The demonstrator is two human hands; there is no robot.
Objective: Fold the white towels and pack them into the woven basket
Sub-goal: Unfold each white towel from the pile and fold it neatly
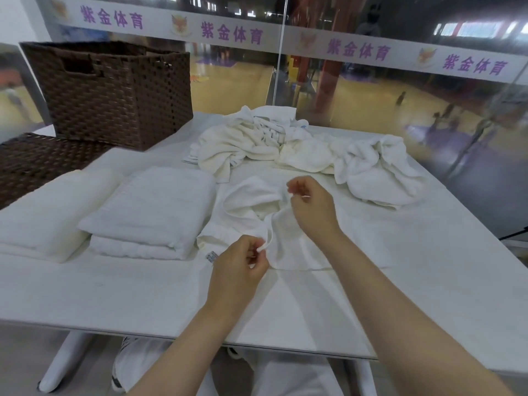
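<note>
While both hands' fingers pinch its edge, left hand (243, 260) nearer, right hand (310, 205) beyond, the towel (288, 244) likely stretches for folding.

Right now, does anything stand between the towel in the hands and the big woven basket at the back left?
Nothing tall. Both hands, left hand and right hand, pinch the towel. Toward the woven basket lie only the low folded towels on the table. The towel would pass over or behind them.
</note>
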